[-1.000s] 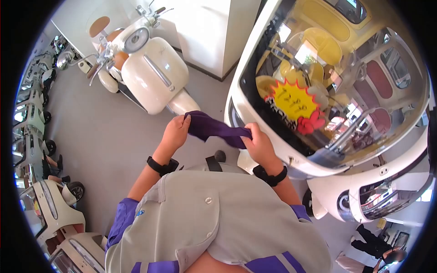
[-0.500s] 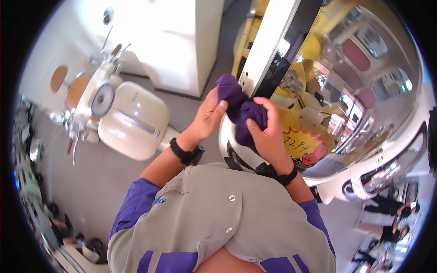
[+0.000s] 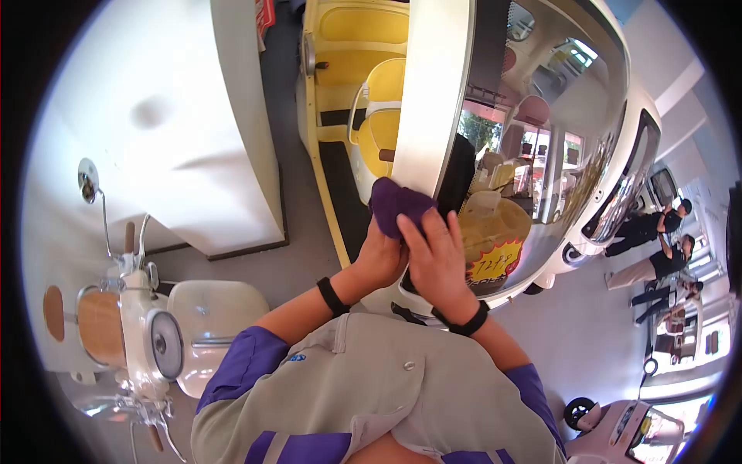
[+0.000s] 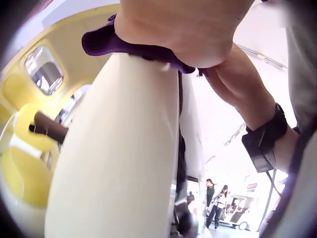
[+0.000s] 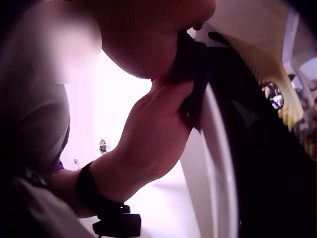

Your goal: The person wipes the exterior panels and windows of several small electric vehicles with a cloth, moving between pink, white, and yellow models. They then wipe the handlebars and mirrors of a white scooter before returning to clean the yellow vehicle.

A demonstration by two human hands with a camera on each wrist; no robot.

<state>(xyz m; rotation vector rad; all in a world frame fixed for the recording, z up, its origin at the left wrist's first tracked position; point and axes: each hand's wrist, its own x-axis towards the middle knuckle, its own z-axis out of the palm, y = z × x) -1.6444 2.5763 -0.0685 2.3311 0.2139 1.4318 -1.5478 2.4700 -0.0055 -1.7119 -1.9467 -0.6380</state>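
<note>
A bunched purple cloth (image 3: pixel 398 205) lies against the cream windshield pillar (image 3: pixel 429 100) of a small vehicle. In the head view, my left hand (image 3: pixel 380 259) holds it from below, its fingers mostly hidden by the cloth. In the right wrist view, the left thumb lies along the dark cloth (image 5: pixel 190 74). My right hand (image 3: pixel 439 259) rests its extended fingers on the cloth's near side, beside the left hand. In the left wrist view, the cloth (image 4: pixel 106 42) shows under the left hand (image 4: pixel 173 25), at the top of the pillar (image 4: pixel 119 148).
Behind the curved windshield (image 3: pixel 556 131) is a yellow price sign (image 3: pixel 496 261). Yellow seats (image 3: pixel 379 131) show through the vehicle's open side. A cream scooter (image 3: pixel 220 325) stands at lower left, below a white column (image 3: pixel 154 116). Several people (image 3: pixel 657 236) are at the far right.
The cloth, stretched between both hands a second ago, was gathered into a bunch and brought to the pillar. The hands have come together, and the head view has turned toward the vehicle's open side.
</note>
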